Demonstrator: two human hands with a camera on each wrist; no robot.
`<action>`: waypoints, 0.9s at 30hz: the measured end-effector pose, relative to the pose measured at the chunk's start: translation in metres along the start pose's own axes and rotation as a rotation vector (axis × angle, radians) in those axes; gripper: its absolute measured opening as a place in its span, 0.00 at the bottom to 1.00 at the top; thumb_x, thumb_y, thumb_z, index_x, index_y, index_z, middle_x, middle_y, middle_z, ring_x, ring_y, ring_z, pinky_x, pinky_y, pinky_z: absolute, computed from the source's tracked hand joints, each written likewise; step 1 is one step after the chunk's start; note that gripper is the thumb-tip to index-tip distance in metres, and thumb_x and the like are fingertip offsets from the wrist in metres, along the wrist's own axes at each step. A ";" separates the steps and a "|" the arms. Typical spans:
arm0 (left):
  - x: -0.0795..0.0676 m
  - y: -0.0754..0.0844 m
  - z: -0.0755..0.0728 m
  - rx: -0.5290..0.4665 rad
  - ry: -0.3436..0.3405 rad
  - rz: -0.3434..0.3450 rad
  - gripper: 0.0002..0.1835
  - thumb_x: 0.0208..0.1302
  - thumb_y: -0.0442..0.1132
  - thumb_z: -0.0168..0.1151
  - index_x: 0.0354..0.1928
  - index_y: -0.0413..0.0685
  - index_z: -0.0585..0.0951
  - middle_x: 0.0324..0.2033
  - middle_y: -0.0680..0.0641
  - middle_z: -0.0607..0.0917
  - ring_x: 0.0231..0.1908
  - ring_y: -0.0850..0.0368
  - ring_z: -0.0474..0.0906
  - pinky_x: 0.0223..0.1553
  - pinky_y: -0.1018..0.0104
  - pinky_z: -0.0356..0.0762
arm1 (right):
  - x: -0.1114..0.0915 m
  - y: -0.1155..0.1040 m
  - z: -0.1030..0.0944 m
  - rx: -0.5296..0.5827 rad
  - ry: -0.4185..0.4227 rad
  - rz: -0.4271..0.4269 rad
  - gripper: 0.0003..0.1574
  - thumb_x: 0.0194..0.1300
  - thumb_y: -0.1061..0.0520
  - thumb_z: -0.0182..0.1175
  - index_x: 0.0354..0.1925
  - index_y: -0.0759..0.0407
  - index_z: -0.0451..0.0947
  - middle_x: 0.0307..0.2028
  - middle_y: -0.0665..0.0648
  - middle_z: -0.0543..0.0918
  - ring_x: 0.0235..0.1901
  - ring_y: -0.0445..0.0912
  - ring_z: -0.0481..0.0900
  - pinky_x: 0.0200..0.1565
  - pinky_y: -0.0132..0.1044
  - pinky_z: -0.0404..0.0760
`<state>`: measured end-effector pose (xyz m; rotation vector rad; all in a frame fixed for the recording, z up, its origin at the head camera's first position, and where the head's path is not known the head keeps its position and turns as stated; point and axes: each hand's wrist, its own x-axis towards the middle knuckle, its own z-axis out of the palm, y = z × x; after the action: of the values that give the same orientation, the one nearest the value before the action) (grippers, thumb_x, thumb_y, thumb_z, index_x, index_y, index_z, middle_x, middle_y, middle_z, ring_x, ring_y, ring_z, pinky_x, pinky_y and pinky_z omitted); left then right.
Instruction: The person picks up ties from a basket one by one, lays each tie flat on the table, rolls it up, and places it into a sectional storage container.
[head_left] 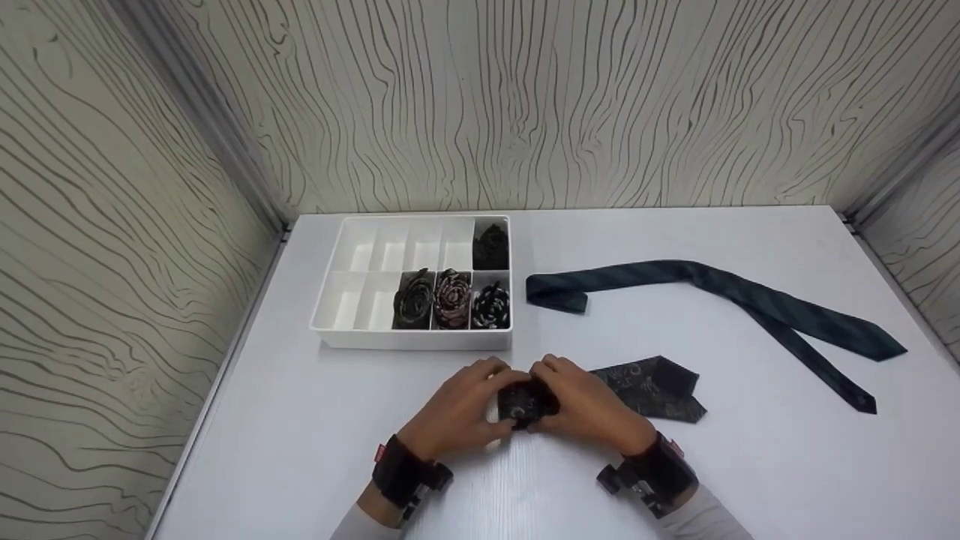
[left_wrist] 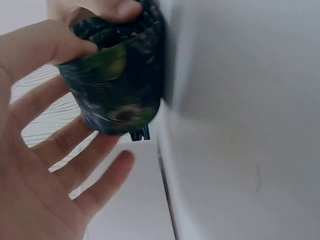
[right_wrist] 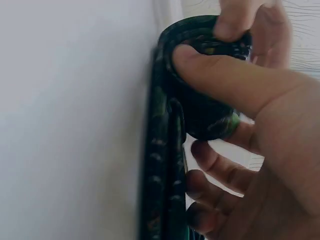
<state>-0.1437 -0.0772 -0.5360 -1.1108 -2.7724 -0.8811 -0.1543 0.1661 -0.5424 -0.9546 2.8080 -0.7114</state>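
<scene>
A dark patterned necktie point(head_left: 522, 403) is partly rolled up, and its unrolled ends lie flat on the white table to the right. My left hand point(head_left: 463, 409) grips the left side of the roll, thumb at the near edge and fingers around the far edge. From the right, my right hand point(head_left: 592, 409) holds the same roll. In the right wrist view its thumb presses into the coil point(right_wrist: 205, 117), with the flat part of the tie trailing below. The left wrist view shows the roll's outer face point(left_wrist: 115, 90) with coloured print, standing on its edge.
Behind my left hand stands a white divided tray point(head_left: 412, 341). Several rolled ties, including a reddish one point(head_left: 452, 300), sit in its right-hand compartments; those on the left are bare. A dark green striped necktie point(head_left: 720, 281) lies loosely across the table at the right.
</scene>
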 end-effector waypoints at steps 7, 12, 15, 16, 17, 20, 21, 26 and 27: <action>0.001 0.001 0.000 0.051 0.002 0.013 0.28 0.58 0.49 0.79 0.62 0.62 0.86 0.48 0.55 0.83 0.47 0.60 0.78 0.52 0.65 0.79 | 0.000 -0.003 0.000 0.007 -0.004 -0.019 0.38 0.55 0.43 0.81 0.58 0.49 0.77 0.52 0.48 0.78 0.50 0.44 0.82 0.52 0.46 0.87; 0.000 0.002 0.004 0.057 0.006 0.012 0.31 0.57 0.47 0.79 0.65 0.62 0.82 0.49 0.55 0.82 0.47 0.60 0.78 0.53 0.64 0.79 | 0.000 -0.001 -0.001 0.013 -0.021 -0.008 0.37 0.54 0.44 0.82 0.58 0.51 0.77 0.53 0.50 0.80 0.52 0.46 0.81 0.55 0.48 0.86; 0.001 0.002 0.004 0.084 0.018 0.029 0.27 0.57 0.49 0.80 0.60 0.63 0.85 0.47 0.55 0.82 0.46 0.59 0.77 0.51 0.64 0.78 | 0.000 0.000 -0.001 0.072 -0.043 0.003 0.37 0.55 0.45 0.81 0.59 0.49 0.77 0.55 0.49 0.79 0.54 0.45 0.81 0.58 0.49 0.85; 0.001 0.002 0.003 0.093 0.021 0.029 0.28 0.56 0.49 0.80 0.60 0.63 0.85 0.47 0.55 0.82 0.47 0.59 0.77 0.51 0.64 0.77 | 0.000 0.001 -0.001 0.074 -0.043 0.000 0.37 0.55 0.45 0.81 0.60 0.49 0.77 0.55 0.49 0.79 0.55 0.46 0.81 0.58 0.49 0.85; 0.001 0.002 0.003 0.100 0.023 0.027 0.28 0.56 0.50 0.80 0.61 0.63 0.85 0.48 0.56 0.82 0.47 0.59 0.76 0.52 0.64 0.77 | 0.000 0.001 -0.001 0.066 -0.038 -0.006 0.37 0.55 0.45 0.81 0.59 0.49 0.77 0.55 0.49 0.79 0.55 0.46 0.81 0.58 0.50 0.85; 0.001 0.002 0.004 0.100 0.026 0.022 0.31 0.55 0.50 0.80 0.63 0.64 0.83 0.49 0.55 0.82 0.48 0.59 0.77 0.52 0.64 0.78 | 0.000 0.002 -0.001 0.018 -0.022 -0.005 0.35 0.53 0.45 0.82 0.56 0.50 0.78 0.52 0.49 0.80 0.53 0.47 0.81 0.55 0.49 0.86; 0.001 0.002 0.004 0.094 0.025 0.022 0.31 0.55 0.49 0.80 0.63 0.64 0.83 0.49 0.55 0.82 0.48 0.59 0.77 0.53 0.64 0.78 | 0.000 0.002 -0.001 0.017 -0.025 -0.002 0.36 0.52 0.45 0.83 0.56 0.49 0.77 0.52 0.49 0.79 0.52 0.47 0.81 0.55 0.49 0.86; 0.002 0.002 0.005 0.102 0.044 0.041 0.27 0.54 0.49 0.79 0.58 0.63 0.86 0.47 0.55 0.82 0.47 0.58 0.76 0.52 0.63 0.77 | 0.000 0.000 -0.003 0.057 -0.033 0.006 0.37 0.54 0.42 0.82 0.57 0.48 0.77 0.52 0.47 0.78 0.52 0.44 0.81 0.54 0.48 0.86; 0.002 0.002 0.005 0.104 0.048 0.043 0.28 0.54 0.50 0.78 0.59 0.62 0.86 0.47 0.55 0.82 0.47 0.58 0.76 0.52 0.63 0.77 | 0.000 0.000 -0.003 0.047 -0.031 0.008 0.36 0.54 0.42 0.81 0.57 0.48 0.77 0.52 0.47 0.79 0.52 0.44 0.81 0.53 0.47 0.86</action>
<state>-0.1433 -0.0724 -0.5387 -1.1123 -2.7103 -0.7398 -0.1549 0.1677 -0.5395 -0.9379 2.7539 -0.7520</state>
